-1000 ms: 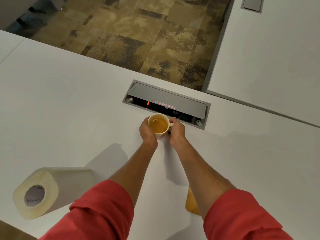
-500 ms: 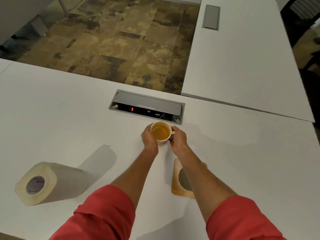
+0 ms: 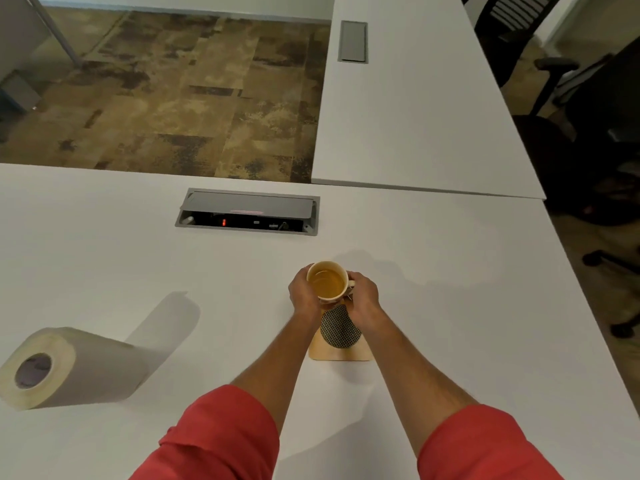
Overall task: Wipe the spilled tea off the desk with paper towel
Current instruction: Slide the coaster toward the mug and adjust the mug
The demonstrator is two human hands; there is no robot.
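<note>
Above the coaster (image 3: 341, 353), cup (image 3: 327, 282) in both hands' grip.

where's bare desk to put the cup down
Bare desk lies between the paper towel roll and the cable box, and right of the coaster out to the desk edge. It is crowded where both hands hold the cup over the coaster.

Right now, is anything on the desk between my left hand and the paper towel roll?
Nothing visible does. The left hand and right hand hold the tea cup above the coaster. The roll lies on its side to the left, with only bare desk between.
</note>
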